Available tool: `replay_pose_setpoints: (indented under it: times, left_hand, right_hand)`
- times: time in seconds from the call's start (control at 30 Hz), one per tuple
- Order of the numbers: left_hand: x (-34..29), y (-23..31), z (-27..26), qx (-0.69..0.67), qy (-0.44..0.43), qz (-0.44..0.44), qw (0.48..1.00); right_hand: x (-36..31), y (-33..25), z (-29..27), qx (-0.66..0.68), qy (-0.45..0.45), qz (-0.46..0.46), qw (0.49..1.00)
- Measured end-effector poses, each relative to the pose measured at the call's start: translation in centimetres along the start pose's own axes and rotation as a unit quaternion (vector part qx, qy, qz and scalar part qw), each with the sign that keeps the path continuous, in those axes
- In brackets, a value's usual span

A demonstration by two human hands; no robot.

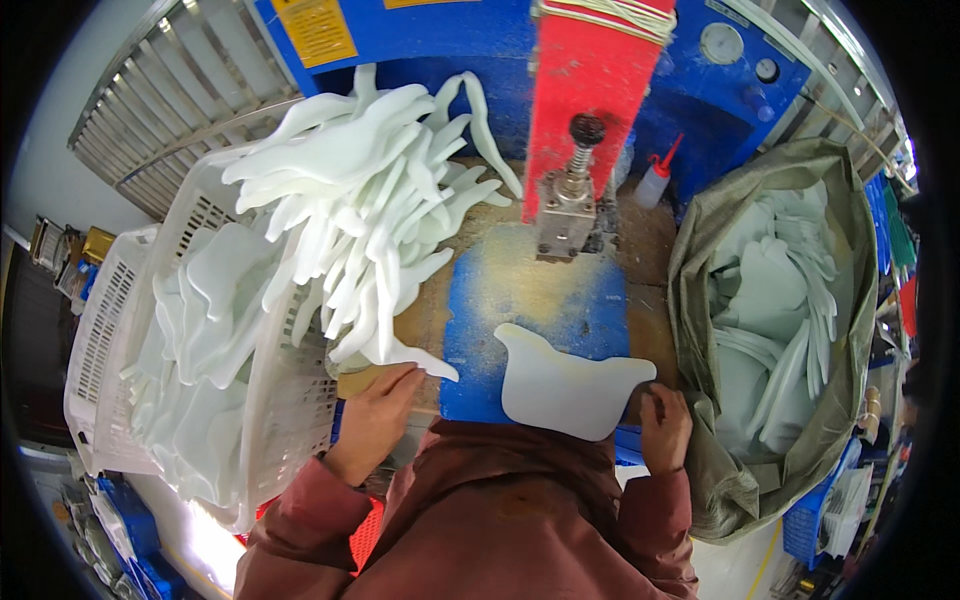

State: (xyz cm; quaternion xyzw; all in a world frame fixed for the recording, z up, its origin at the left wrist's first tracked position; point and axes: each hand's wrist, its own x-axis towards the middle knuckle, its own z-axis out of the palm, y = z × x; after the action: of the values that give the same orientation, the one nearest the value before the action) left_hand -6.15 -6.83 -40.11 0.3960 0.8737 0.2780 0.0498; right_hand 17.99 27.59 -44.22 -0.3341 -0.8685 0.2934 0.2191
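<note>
A white, flat, curved foam-like piece (570, 390) lies on the blue board (470, 330) in front of me, its narrow end pointing up and left. My right hand (667, 428) is at its right tip, fingers curled in against the edge. At the near bottom of a heap of similar white pieces (350, 190), my left hand (378, 422) has its fingers closed at the edge of one pointed white piece (425, 358). The thumb side of that grip is partly hidden. Above the board stands a red machine arm (590, 90) with a metal head (568, 215).
White plastic baskets (270, 430) of white pieces stand at the left. An olive woven sack (700, 300) with more pieces stands at the right. Pale dust (520, 270) covers the board below the head. A small bottle with a red nozzle (652, 185) stands behind, near the blue machine body (720, 120).
</note>
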Motion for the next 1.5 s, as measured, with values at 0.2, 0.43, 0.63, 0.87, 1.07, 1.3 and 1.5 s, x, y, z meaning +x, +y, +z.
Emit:
replay_pose_setpoints:
  times: [0.2,0.43,0.63,0.87,1.07,1.3,1.5]
  left_hand:
    - [0.6,-1.0,0.6,0.054,0.086,-0.006,0.995]
    - [3.5,-3.0,0.5,0.109,0.113,0.072,0.985]
    - [6.8,-5.9,-0.1,0.202,0.084,0.094,0.971]
    - [7.3,-6.6,-1.6,0.081,0.114,0.062,0.988]
    - [7.7,-6.1,-2.5,-0.003,0.143,0.009,0.99]
    - [8.2,-6.1,-1.7,0.042,0.14,-0.003,0.989]
    - [8.5,-7.2,-0.8,0.002,0.163,-0.046,0.986]
  right_hand:
    - [0.1,-4.7,-0.5,0.082,-0.029,-0.019,0.996]
    - [1.4,-13.8,11.0,0.085,-0.17,-0.274,0.943]
    - [1.0,-19.9,21.4,-0.012,-0.171,-0.361,0.917]
    - [1.4,-19.8,22.4,-0.053,-0.211,-0.405,0.888]
    - [3.8,-18.6,15.7,0.142,-0.365,-0.287,0.874]
    - [7.0,-17.4,10.0,0.228,-0.525,-0.098,0.814]
    - [5.6,-16.4,8.2,0.139,-0.459,-0.235,0.845]
